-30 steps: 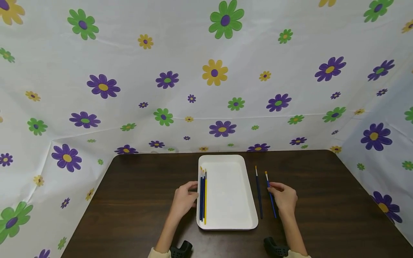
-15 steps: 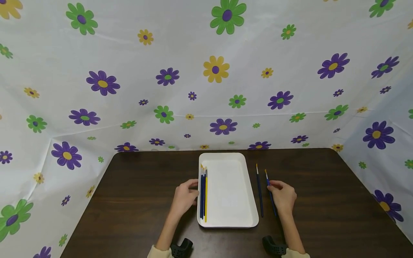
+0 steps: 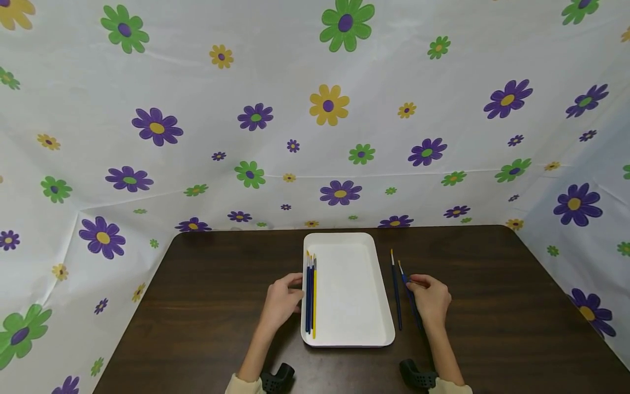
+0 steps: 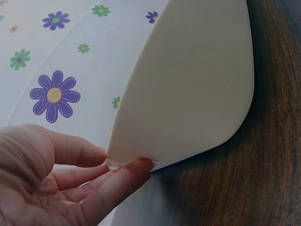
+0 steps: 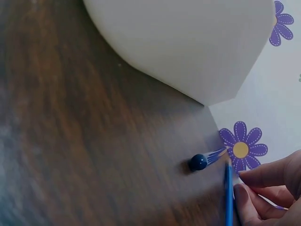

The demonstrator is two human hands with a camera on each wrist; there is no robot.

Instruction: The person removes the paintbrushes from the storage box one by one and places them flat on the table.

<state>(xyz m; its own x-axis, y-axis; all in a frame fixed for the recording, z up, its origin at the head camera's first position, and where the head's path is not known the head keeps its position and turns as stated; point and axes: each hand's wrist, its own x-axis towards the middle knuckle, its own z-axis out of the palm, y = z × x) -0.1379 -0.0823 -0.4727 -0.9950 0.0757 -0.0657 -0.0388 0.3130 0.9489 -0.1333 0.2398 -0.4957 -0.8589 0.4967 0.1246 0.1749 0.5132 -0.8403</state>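
While the left hand holds the white tray by its left edge, the right hand holds the blue brush on the other side. The left thumb and fingers are bent in close, with the edge of the tray pinched between them. The right thumb and pointing finger are almost together, and the handle of the blue brush is squeezed between them. That brush slants a bit, with its hairy end pointing away from the person. I cannot tell if it touches the table.

The dark brush lies on the table between the tray and the blue brush, near both, and its hairy end points away too. In the right wrist view its round end looks big.

Inside the tray, three more brushes lie side by side along the left wall. Two are dark blue brushes, and one is the yellow brush, which is nearest the middle. Their hairy ends all point away from the person.

The table is brown. Behind it hangs a white cloth with purple, green and yellow flowers. The sleeves are cream, and a black piece sits by each wrist.
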